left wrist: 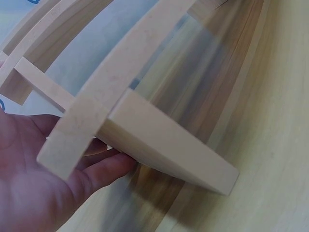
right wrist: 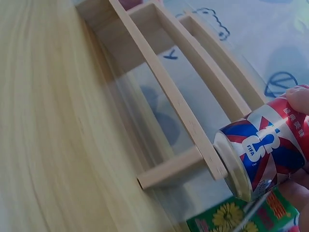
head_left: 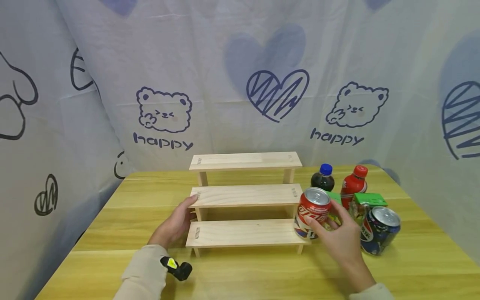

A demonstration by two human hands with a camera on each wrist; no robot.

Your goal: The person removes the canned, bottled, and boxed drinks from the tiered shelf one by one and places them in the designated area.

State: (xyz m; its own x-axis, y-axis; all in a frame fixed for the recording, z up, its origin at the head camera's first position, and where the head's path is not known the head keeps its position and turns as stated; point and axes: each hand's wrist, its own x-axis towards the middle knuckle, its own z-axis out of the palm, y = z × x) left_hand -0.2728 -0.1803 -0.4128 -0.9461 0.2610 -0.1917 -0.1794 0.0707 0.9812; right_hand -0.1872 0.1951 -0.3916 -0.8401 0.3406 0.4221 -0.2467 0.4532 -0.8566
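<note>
A three-tier wooden step shelf [head_left: 240,233] stands on the table. My left hand [head_left: 174,225] grips its left end at the middle tier, thumb at the board's top edge. In the left wrist view, the fingers [left wrist: 108,169] reach behind the wooden upright [left wrist: 169,145]. With my right hand [head_left: 343,239] I hold a red soda can [head_left: 313,210] at the right end of the lowest tier, thumb on its near side. The can [right wrist: 270,145] is tilted, and its bottom rim lies right by the board's end in the right wrist view.
To the right stand a dark cola bottle [head_left: 322,180] with a blue cap, a red bottle [head_left: 353,187], green drink cartons [head_left: 369,200] and a dark blue can [head_left: 380,231]. A printed cloth [head_left: 225,125] hangs behind the wooden table [head_left: 232,275].
</note>
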